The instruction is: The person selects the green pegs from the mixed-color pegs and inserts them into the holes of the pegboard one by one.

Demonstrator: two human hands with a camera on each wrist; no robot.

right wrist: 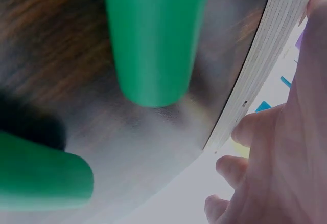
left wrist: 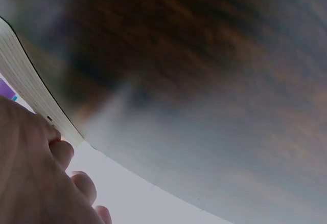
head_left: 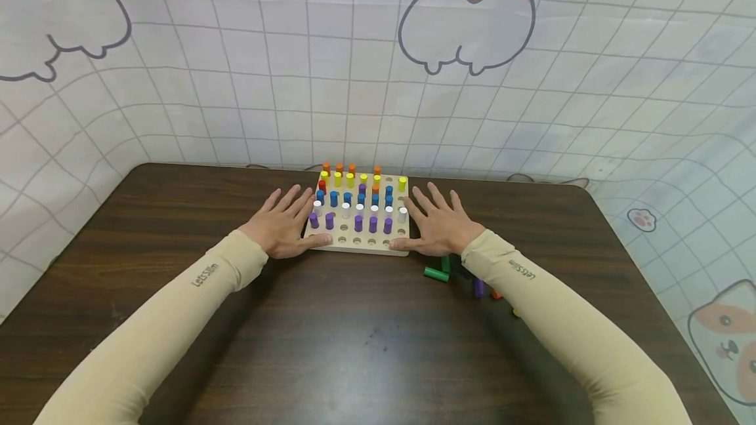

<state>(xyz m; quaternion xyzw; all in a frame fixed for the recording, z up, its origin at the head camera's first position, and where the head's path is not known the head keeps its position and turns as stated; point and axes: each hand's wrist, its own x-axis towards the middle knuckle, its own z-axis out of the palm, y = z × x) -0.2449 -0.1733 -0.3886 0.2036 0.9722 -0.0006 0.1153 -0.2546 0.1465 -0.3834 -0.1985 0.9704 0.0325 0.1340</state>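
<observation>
A pale wooden pegboard lies flat on the table, with rows of orange, yellow, blue, white and purple pegs standing in its holes and one red peg at its left side. My left hand lies spread at the board's left edge, its thumb over the front left corner. Mirroring it, my right hand is spread along the right edge, thumb over the front right corner. Neither hand grips a peg. The board's layered side shows beside the fingers in the left wrist view. Several holes in the front row show bare.
Loose green pegs lie right of the board, close under my right wrist. Purple, orange and yellow pegs are partly hidden by my right sleeve. A grid-patterned cloth hangs behind the dark wooden table.
</observation>
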